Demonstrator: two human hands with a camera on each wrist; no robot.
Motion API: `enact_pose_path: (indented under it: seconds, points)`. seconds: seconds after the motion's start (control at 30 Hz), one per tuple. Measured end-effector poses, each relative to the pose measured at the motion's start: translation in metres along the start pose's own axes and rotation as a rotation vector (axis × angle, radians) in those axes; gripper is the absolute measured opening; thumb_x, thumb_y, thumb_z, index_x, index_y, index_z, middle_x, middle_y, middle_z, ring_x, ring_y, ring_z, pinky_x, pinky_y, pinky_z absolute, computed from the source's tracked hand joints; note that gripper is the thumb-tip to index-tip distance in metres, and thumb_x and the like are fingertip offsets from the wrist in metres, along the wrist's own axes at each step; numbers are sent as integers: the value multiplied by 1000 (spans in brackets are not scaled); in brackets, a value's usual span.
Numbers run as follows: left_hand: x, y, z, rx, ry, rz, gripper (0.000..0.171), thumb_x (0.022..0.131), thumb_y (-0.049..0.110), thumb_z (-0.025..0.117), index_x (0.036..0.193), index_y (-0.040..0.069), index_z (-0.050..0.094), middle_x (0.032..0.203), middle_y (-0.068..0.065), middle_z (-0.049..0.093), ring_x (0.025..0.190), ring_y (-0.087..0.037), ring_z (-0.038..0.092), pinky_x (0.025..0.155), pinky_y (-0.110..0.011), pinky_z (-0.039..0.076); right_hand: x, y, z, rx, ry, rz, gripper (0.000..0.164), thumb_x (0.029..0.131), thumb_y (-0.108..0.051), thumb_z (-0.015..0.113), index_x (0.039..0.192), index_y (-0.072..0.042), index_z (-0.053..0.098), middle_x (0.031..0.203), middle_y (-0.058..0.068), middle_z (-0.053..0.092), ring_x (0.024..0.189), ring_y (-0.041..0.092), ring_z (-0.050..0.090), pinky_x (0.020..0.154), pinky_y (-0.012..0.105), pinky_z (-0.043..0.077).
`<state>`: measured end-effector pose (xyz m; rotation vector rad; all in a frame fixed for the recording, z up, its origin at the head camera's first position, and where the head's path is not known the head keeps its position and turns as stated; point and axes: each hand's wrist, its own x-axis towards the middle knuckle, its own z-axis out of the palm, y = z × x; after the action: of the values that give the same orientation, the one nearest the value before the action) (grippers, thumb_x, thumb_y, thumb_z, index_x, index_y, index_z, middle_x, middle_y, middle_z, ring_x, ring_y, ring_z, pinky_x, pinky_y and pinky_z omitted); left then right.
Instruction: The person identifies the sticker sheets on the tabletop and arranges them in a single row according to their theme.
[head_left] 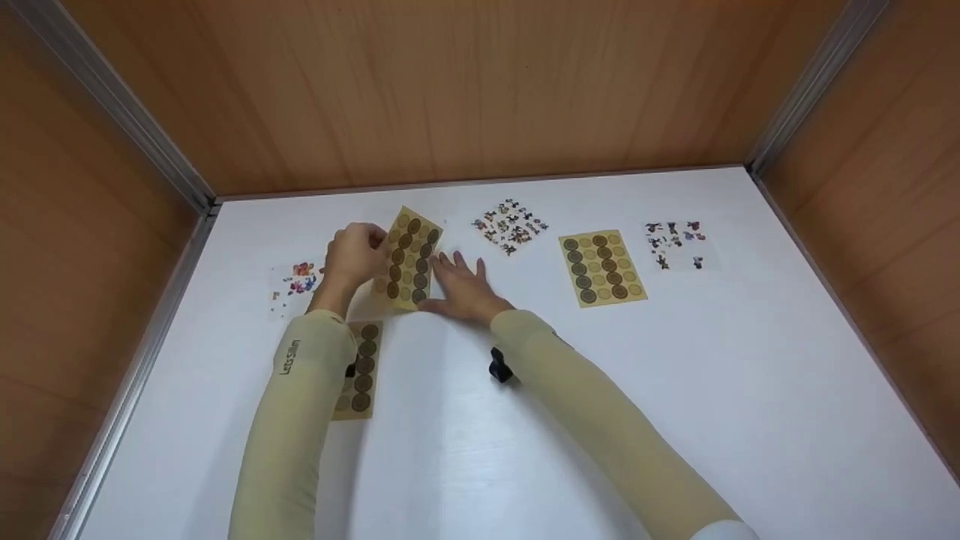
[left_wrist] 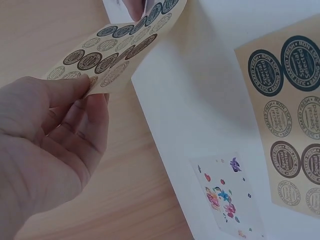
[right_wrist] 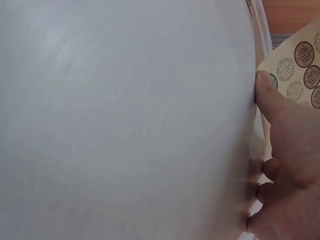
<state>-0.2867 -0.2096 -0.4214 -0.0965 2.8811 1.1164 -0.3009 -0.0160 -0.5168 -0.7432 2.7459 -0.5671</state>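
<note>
My left hand pinches the left edge of a tan sheet of round stickers, thumb on top in the left wrist view. That sheet is tilted up off the table, and its round labels are dark, brown and pale. My right hand lies with fingers spread on the table at the sheet's right side. Its thumb touches the sheet's near corner in the right wrist view. A second tan sticker sheet lies below, partly hidden by my left forearm. Beside my left hand is a clear sheet of colourful flower stickers.
On the white table, a clear sheet of small figure stickers lies at the back middle. Farther right are another tan sticker sheet and a clear sticker sheet. Wooden panels stand around the table.
</note>
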Motion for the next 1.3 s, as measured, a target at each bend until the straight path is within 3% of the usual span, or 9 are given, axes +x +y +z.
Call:
enact_pose_path:
  seconds: [0.1, 0.17, 0.27, 0.33, 0.43, 0.53, 0.8, 1.07, 1.3]
  points:
    - [-5, 0, -3, -58, 2, 25, 22, 102, 10, 58, 117, -3, 68, 109, -16, 68, 93, -27, 63, 76, -37, 59, -3, 4, -2, 174, 15, -12, 103, 91, -59, 67, 163, -9, 12, 166, 11, 20, 154, 35, 7, 121, 59, -4]
    - [-9, 1, -4, -129, -1, 42, 22, 101, 9, 60, 118, -3, 68, 110, -16, 67, 92, -25, 63, 76, -36, 61, -5, 8, -6, 386, 37, -13, 105, 90, -56, 70, 163, -10, 11, 165, 11, 24, 154, 32, 13, 124, 51, 1]
    - [-15, 2, -5, -249, -3, 59, 22, 100, 9, 63, 119, -3, 67, 110, -15, 65, 89, -23, 64, 74, -33, 62, -8, 13, -15, 747, 79, 0, 101, 91, -48, 74, 164, -14, 13, 159, 13, 38, 147, 26, 35, 122, 39, 24]
    - [-20, 5, -4, -327, -11, 58, 23, 100, 9, 65, 119, -2, 66, 109, -14, 63, 87, -21, 65, 71, -32, 63, -11, 15, -23, 949, 110, 16, 92, 93, -38, 75, 163, -15, 20, 151, 14, 49, 133, 24, 54, 111, 36, 43]
    - [-25, 8, 0, -405, -16, 61, 25, 99, 11, 67, 120, -2, 65, 108, -13, 63, 84, -20, 67, 69, -31, 63, -19, 18, -37, 1145, 134, 64, 77, 95, -25, 75, 158, -14, 33, 133, 13, 60, 112, 26, 67, 96, 39, 56]
    - [-33, 10, 5, -472, -39, 61, 26, 98, 11, 69, 120, -1, 65, 107, -13, 64, 85, -20, 68, 70, -32, 63, -32, 20, -53, 1291, 126, 109, 63, 95, -15, 73, 150, -13, 44, 123, 13, 62, 103, 26, 68, 86, 41, 60]
    - [-57, 12, 22, -592, -142, 58, 27, 95, 12, 72, 117, -2, 63, 107, -14, 63, 86, -22, 69, 72, -36, 63, -74, 39, -78, 1388, 42, 115, 43, 97, -3, 67, 138, -8, 53, 116, 12, 60, 98, 24, 65, 83, 43, 61]
    - [-72, 4, 36, -665, -271, -23, 26, 97, 13, 70, 117, -1, 60, 104, -12, 63, 86, -22, 68, 73, -39, 63, -103, 54, -69, 1435, -68, 157, 33, 99, 1, 62, 130, -5, 55, 113, 12, 62, 96, 24, 66, 79, 41, 62]
    - [-79, -4, 47, -691, -350, -72, 26, 99, 12, 68, 119, -1, 59, 105, -14, 66, 89, -24, 69, 76, -41, 63, -114, 58, -58, 1429, -103, 190, 34, 98, 2, 62, 131, -4, 55, 114, 13, 65, 96, 26, 68, 87, 44, 60]
